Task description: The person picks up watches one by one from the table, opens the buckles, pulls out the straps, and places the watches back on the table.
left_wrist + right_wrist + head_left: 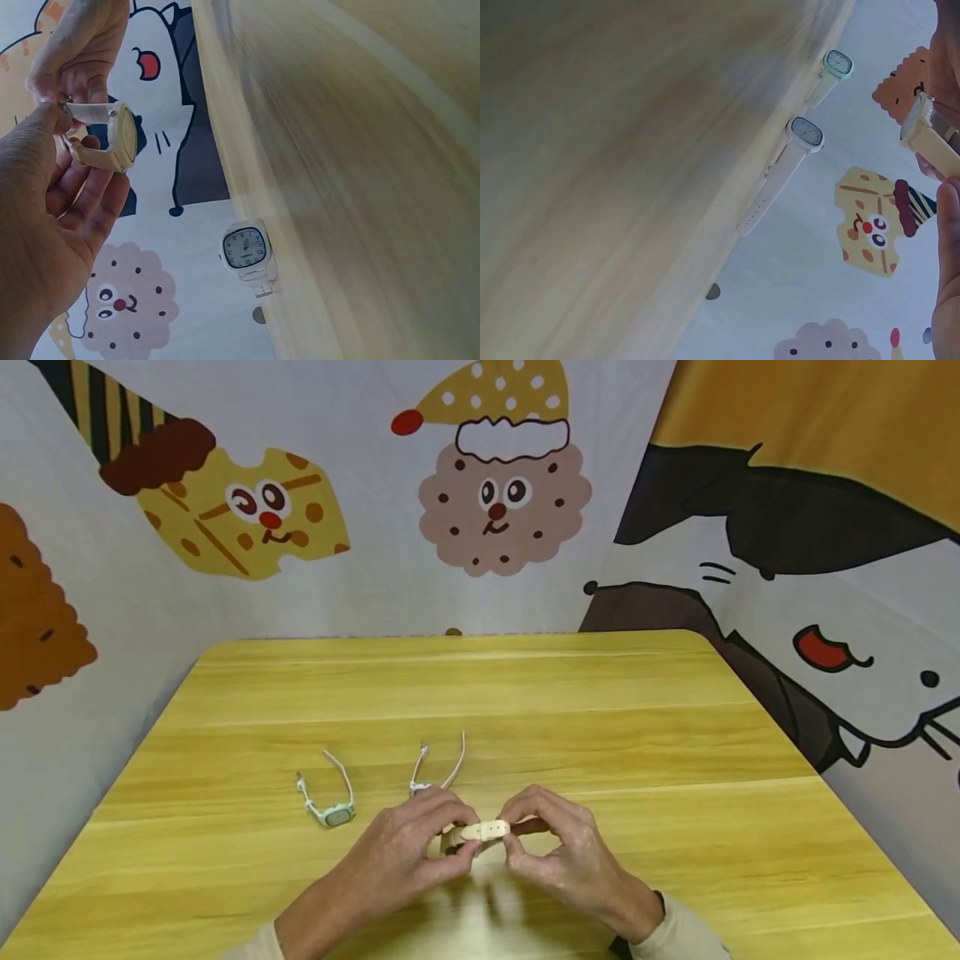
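Observation:
Both hands hold a cream wristwatch [491, 831] above the table, bent into a loop with its strap ends together. On one side my left hand [412, 839] pinches the band between thumb and fingers. Opposite it, my right hand [562, 843] pinches the strap by its holed tip. The left wrist view shows the watch's case [126, 139] from the side, facing away from the palm. Only part of the watch [934, 142] shows at the edge of the right wrist view. Fingers hide much of the buckle area.
A white watch [246, 246] lies on the table just beyond the left hand, partly covered by it in the head view. Farther left lies a pale green watch [339, 815] with its strap unfastened. A cartoon-printed cloth [375, 602] hangs behind the wooden table [480, 685].

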Available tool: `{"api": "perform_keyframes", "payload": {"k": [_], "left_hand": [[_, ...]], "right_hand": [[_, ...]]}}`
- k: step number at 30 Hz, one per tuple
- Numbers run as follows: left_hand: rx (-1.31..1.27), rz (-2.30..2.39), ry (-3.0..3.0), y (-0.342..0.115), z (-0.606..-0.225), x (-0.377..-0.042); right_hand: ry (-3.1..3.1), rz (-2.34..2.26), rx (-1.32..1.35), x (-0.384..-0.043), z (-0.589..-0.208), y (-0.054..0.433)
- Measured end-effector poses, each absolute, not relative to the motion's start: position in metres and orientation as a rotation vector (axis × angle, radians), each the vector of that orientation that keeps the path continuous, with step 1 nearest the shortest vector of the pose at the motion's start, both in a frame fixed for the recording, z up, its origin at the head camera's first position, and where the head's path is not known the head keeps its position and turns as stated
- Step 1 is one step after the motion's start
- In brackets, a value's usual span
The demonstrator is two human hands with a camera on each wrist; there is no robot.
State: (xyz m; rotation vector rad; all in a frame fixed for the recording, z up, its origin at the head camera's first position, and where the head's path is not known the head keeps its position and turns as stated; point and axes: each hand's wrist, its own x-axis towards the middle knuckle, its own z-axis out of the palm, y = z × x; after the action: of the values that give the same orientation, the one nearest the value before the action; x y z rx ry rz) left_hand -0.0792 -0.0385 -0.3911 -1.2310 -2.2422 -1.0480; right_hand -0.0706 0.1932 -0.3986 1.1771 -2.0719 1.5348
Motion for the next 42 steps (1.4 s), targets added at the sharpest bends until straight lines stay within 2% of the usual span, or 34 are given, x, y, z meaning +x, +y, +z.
{"api": "perform_keyframes", "payload": {"k": [24, 42], "left_hand": [[-1.226, -0.956, -2.242, -0.0358, -0.3892, -0.0798], [-1.205, -1.033, -2.232, -0.0359, -0.3884, -0.0811]], "right_hand": [[-2.148, 1.475, 1.268, -0.0718, -0.3949, 0.1919], [-2.156, 1.513, 1.243, -0.0665, -0.396, 0.1934]]}}
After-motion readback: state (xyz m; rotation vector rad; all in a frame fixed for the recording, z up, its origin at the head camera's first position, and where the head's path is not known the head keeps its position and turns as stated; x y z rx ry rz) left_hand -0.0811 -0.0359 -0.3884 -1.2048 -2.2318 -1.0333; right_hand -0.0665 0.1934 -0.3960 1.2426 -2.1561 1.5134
